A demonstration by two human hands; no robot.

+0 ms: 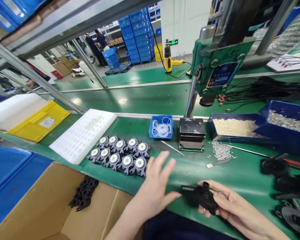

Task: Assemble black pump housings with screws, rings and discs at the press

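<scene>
My right hand (226, 206) is closed round a black plastic pump housing (205, 196) with stub pipes, held low over the green bench. My left hand (156, 183) hovers to its left, fingers spread and nothing in them. Beyond the left fingers stand two rows of black parts with white ring centres (127, 160). A small blue tray (151, 133) holds clear rubber rings, and tweezers (172, 147) lie in front of it. More black housings (293, 183), partly blurred, rest at the right edge.
A green press (215, 66) rises over a black block (192, 128). Blue bins (235, 115) of small parts stand right, near loose washers (221, 150) and a red-handled screwdriver (296, 164). Left are a white foam tray (75, 146) and an open carton (110, 200). A yellow heat gun (168, 60) stands behind.
</scene>
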